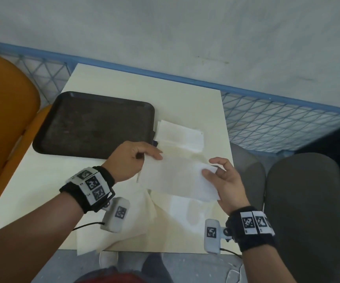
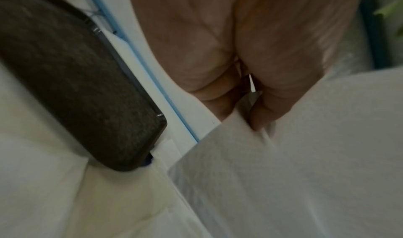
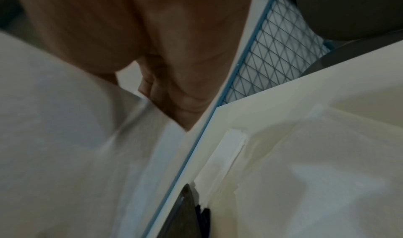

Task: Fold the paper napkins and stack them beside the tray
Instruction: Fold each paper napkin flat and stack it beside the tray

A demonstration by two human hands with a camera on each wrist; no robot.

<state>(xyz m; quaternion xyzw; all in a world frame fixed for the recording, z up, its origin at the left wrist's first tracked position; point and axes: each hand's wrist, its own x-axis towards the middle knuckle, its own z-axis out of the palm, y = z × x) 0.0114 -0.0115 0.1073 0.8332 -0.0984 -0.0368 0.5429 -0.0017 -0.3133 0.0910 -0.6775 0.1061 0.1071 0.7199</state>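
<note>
A white paper napkin [image 1: 177, 176] is held above the table between both hands. My left hand [image 1: 136, 158] pinches its far left corner, seen close up in the left wrist view as thumb and fingers [image 2: 261, 114] on the napkin [image 2: 294, 181]. My right hand [image 1: 220, 176] pinches the right end, thumb on top; the right wrist view shows the napkin [image 3: 65, 147] under the hand. A stack of folded napkins [image 1: 180, 135] lies right of the dark brown tray [image 1: 95, 125]. More unfolded napkins [image 1: 144, 221] lie on the table near me.
The pale table [image 1: 185, 94] is small, with its near edge close to my wrists. An orange chair [image 1: 3, 119] stands to the left and dark grey seats [image 1: 308, 201] to the right. A blue mesh fence [image 1: 277, 119] runs behind the table.
</note>
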